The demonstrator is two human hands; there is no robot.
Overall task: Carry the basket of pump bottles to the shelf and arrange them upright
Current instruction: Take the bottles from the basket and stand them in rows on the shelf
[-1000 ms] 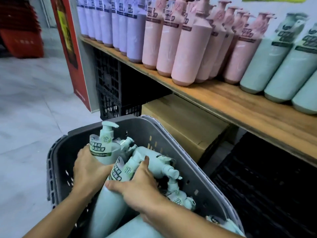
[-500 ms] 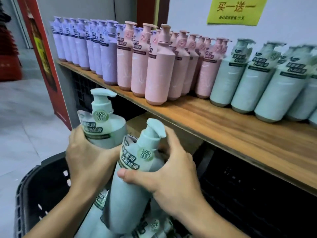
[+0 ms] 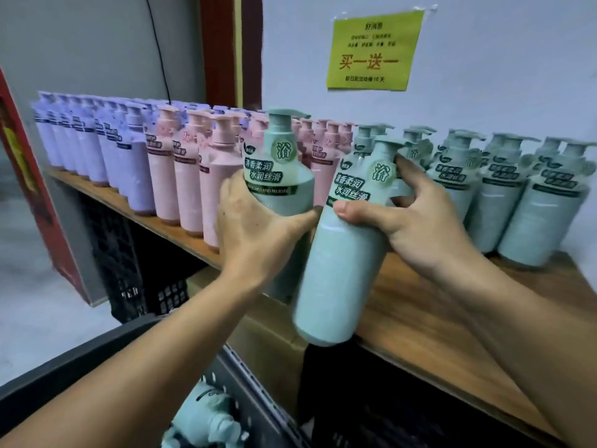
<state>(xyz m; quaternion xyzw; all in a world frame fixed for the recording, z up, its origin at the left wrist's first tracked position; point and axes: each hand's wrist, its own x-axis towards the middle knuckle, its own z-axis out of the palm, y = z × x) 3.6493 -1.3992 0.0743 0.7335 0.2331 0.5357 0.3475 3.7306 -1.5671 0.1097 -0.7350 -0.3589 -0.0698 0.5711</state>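
Green upright bottle [image 3: 284, 189] gripped in left hand [image 3: 255, 234], centre frame; tilted bottle [image 3: 339, 263] beside it, clasped in right hand [image 3: 416, 221].

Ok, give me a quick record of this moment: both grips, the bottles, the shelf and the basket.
shelf: wooden; purple bottles, pink bottles and shelved green bottles stand in rows
left grip: holds a green bottle, upright, pump on top
right grip: holds a second green bottle, tilted, base near the shelf's front edge
free space: bare wood in front of the green rows
basket: below the arms; another bottle lies in it
placed: neither held bottle looks set down
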